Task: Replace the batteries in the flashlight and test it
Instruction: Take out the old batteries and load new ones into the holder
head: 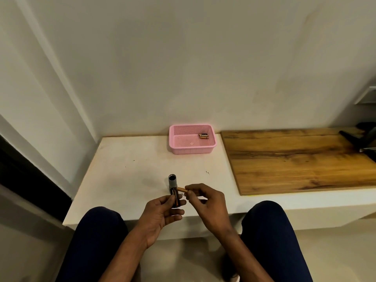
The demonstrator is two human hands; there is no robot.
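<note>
My left hand [162, 212] holds a small flashlight [173, 187] upright over the near edge of the white ledge, its grey head pointing away and its dark battery bay open toward me. A copper-and-black battery lies inside the bay. My right hand [205, 202] pinches another copper battery [181, 189] by one end, its free end touching the flashlight's right side near the bay. A pink plastic basket [179, 148] stands at the back of the ledge against the wall, with a few batteries [203, 136] in its far right corner.
The white ledge [126, 169] runs into a wooden board [295, 161] on the right. Dark objects [360, 139] lie at the board's far right end. My knees in dark trousers flank the hands below the ledge's front edge.
</note>
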